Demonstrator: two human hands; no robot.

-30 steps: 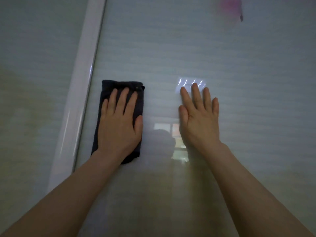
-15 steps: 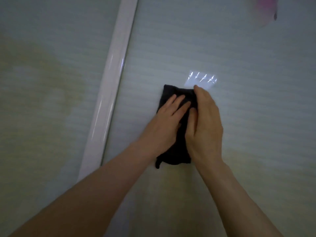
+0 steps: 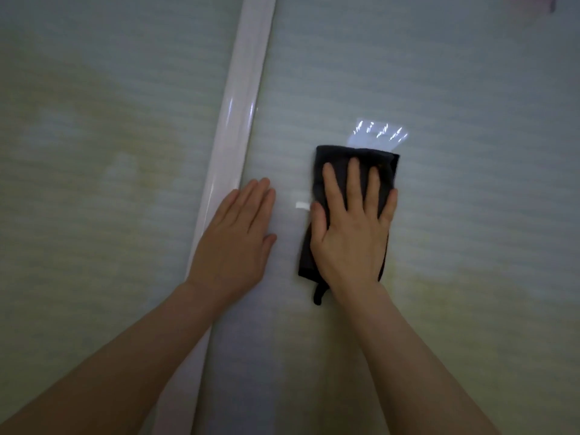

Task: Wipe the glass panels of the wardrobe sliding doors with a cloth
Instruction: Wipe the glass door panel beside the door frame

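A dark folded cloth [image 3: 326, 164] lies flat against the right frosted glass panel [image 3: 455, 89] of the sliding door. My right hand [image 3: 351, 233] presses on the cloth with fingers spread, covering most of it. My left hand [image 3: 235, 237] rests flat and bare on the same panel, fingers together, just right of the white door frame [image 3: 241, 105]. A second glass panel [image 3: 94, 136] fills the left side.
The white frame strip runs diagonally from the top middle to the bottom left between the two panels. A bright light reflection [image 3: 376, 136] sits just above the cloth. A faint pink blur [image 3: 533, 0] shows at the top right corner.
The cloth passed from my left hand to my right hand. My left hand came off it and moved left next to the frame. The view shifted, so the frame sits further right.
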